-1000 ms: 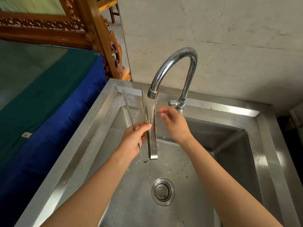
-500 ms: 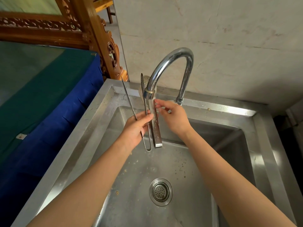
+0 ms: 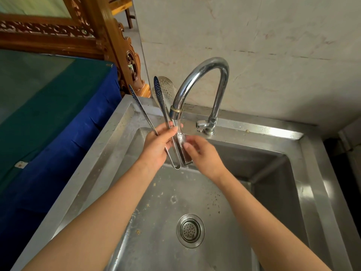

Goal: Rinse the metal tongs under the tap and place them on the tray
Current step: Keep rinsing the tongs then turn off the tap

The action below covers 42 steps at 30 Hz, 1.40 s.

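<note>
Head view. Both forearms reach forward over the sink. The left hand is raised, fingers and thumb clasped round the metal tongs. The tongs stand near upright just left of the tap spout, perforated tips up, looped end down. A second perforated utensil stands beside them, its lower end in the water stream. The right hand has bent fingers against that lower end; gripping or merely rubbing cannot be determined.
</note>
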Tool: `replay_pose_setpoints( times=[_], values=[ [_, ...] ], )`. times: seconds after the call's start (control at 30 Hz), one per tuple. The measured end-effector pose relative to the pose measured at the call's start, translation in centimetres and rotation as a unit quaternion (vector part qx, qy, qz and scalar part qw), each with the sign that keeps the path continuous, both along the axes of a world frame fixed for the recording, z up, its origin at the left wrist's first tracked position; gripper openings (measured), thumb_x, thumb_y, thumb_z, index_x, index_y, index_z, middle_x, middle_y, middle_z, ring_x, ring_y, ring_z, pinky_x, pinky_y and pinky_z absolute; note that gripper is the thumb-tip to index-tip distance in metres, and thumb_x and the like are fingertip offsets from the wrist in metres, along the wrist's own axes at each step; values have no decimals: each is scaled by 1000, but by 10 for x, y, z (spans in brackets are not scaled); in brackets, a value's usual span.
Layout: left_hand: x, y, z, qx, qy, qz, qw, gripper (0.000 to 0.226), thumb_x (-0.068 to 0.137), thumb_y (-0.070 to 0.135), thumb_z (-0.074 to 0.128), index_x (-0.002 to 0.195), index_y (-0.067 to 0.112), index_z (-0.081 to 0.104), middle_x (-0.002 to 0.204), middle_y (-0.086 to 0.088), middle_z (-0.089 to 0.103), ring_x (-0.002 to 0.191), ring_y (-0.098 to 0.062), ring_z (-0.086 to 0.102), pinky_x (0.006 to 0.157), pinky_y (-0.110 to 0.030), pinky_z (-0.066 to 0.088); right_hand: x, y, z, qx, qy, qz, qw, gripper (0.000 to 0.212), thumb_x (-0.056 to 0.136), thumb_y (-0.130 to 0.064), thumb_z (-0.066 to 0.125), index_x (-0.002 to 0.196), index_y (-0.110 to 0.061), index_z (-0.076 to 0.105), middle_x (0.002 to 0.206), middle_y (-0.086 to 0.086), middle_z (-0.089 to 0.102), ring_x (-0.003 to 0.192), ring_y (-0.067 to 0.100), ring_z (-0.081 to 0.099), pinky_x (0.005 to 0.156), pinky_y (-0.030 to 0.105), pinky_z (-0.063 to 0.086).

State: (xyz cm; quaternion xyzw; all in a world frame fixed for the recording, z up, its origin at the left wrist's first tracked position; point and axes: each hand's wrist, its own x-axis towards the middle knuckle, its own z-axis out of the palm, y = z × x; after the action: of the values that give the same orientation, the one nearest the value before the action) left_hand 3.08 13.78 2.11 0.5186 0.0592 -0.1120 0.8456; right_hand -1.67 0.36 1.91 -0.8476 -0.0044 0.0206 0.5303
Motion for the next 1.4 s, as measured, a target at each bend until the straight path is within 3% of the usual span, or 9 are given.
replay_pose_setpoints(
  times=[0.23,0.4,0.53,0.73,0.8,0.93,1.03,1.23,1.4],
  values=[
    [-21,2,-11,-62,23,17,998,25,85,-3,56,74,13,72,92,-6,74,90,-23,69,82,-38,58,-17,16,-21,-16,41,27,999,18,91,-28,56,89,-15,44,65,-12,48,58,5,44,53,6,37],
    [-31,8,-20,-61,38,-14,997,13,85,1,56,95,2,64,102,-10,70,91,-24,70,72,-32,58,-31,18,-31,-8,83,50,995,22,87,-31,61,85,-15,46,68,-8,51,59,9,45,60,20,40],
    [-40,5,-23,-74,38,-65,994,25,78,10,60,101,4,62,107,-8,71,100,-26,68,78,-31,58,-41,14,-34,2,59,62,996,18,88,-29,58,77,-26,44,59,-12,45,49,3,40,52,15,36],
    [-46,-1,-27,-46,57,-53,996,13,87,13,54,98,13,61,96,-3,75,97,-22,69,83,-39,55,-51,14,-33,31,36,-33,998,31,83,-18,56,67,-30,32,56,-7,46,48,18,52,49,30,45],
    [-50,-2,-31,-28,76,-18,997,11,91,12,51,96,13,61,99,-4,74,92,-21,70,81,-39,56,-55,15,-33,12,34,-47,998,34,83,-16,54,66,-30,28,57,-7,47,43,11,52,42,21,40],
    [-54,-4,-34,23,131,66,989,8,92,15,52,90,12,59,90,-8,70,66,-14,72,52,-25,57,-64,19,-36,-44,22,-60,997,24,82,-12,54,88,-24,35,66,-7,50,46,7,43,48,23,36],
    [-53,-6,-39,135,164,128,969,13,92,22,54,85,10,55,62,-4,64,40,-9,59,38,-19,46,-70,23,-36,-150,-5,-64,987,45,83,-13,51,125,-24,38,97,-6,56,69,20,58,59,29,40],
    [-58,-7,-45,150,162,114,969,36,86,51,53,77,16,52,61,3,55,38,-5,46,36,-19,39,-72,26,-35,-237,-11,-93,967,26,87,-8,45,113,-12,47,109,4,53,75,28,59,54,28,34],
    [-61,-23,-40,105,128,33,986,57,68,56,65,96,8,56,68,-1,58,56,-8,60,51,-20,49,-83,33,-46,-328,11,-44,944,63,90,-3,41,147,-11,12,129,5,40,99,22,54,64,26,40]
  ],
)
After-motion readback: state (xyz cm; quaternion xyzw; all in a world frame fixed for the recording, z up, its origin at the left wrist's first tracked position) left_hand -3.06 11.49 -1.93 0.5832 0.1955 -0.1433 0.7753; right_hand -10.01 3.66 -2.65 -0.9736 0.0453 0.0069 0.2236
